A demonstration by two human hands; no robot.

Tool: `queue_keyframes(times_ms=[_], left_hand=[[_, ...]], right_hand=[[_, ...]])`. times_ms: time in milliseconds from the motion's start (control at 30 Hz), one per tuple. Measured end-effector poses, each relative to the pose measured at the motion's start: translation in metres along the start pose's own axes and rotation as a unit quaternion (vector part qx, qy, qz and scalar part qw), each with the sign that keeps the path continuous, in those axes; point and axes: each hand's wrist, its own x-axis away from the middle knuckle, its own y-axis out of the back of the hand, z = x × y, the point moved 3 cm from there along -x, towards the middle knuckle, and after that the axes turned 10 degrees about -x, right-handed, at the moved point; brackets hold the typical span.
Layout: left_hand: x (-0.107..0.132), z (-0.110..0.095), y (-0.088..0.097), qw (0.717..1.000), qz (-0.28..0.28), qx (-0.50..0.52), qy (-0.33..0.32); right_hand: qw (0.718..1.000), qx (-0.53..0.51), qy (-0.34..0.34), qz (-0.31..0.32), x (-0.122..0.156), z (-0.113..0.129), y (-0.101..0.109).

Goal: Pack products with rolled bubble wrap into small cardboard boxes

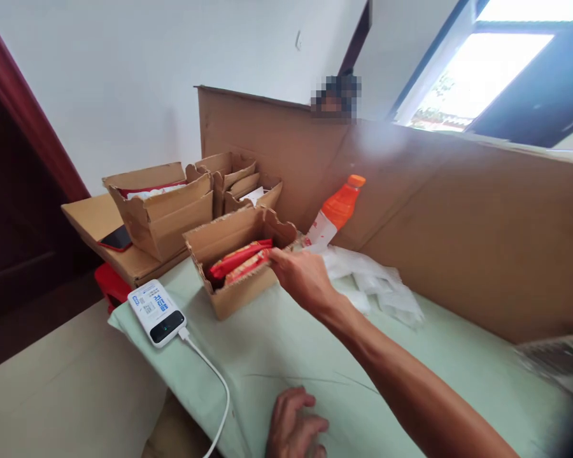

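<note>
1. Directions are given clockwise about the open box [248, 296]. At 5 o'clock, the left hand [296, 423] was held over the worktop [248, 401] with fingers loosely bent and apart; nothing was seen to be gripped.
2. At 8 o'clock, a white device [155, 308] was laid label and display upward beside the worktop's edge, probably so the screen could be read. A white cable [223, 375] was plugged into its near end and let hang freely.
3. At 3 o'clock, the right hand [300, 273] was brought to the box's rim, fingers drawn together. Whether packet or rim was pinched cannot be told.
4. Red packets [242, 256] were held inside the box, leaning slantwise, presumably propped by its walls.
5. Beyond that hand, crumpled clear plastic [382, 283] was spread, and an orange bottle [341, 207] was set at 2 o'clock, apparently out of the reaching path.
6. At 10 o'clock, a filled box [181, 222] was rested on a flat carton [90, 216], seemingly for support; smaller boxes [233, 173] were grouped at 12.
7. Farthest, a cardboard panel [410, 203] was stood upright, perhaps as a screen.
</note>
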Motion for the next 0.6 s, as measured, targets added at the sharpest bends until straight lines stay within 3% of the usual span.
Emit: queue_keyframes(times_ms=[167, 300, 367, 433, 467, 600], left_hand=[[0.01, -0.017, 0.03, 0.997, -0.051, -0.011, 0.056], [0.02, -0.014, 0.051, 0.991, -0.081, -0.031, 0.1], [0.016, -0.009, 0.061, 0.989, -0.106, -0.029, 0.1], [0.004, -0.004, 0.069, 0.983, -0.138, -0.016, 0.117], [-0.004, -0.003, 0.072, 0.979, -0.152, -0.008, 0.136], [-0.042, -0.005, 0.074, 0.96, -0.17, 0.048, 0.216]], right_hand=[[0.987, 0.017, -0.032, -0.158, 0.153, -0.014, 0.021], [0.966, -0.128, -0.012, -0.222, 0.256, -0.012, 0.039], [0.933, -0.194, -0.078, -0.292, 0.295, -0.022, 0.045], [0.892, -0.243, -0.177, -0.338, 0.322, -0.043, 0.039], [0.876, -0.271, -0.221, -0.333, 0.328, -0.055, 0.03], [0.839, -0.417, -0.291, -0.192, 0.316, -0.09, -0.029]])
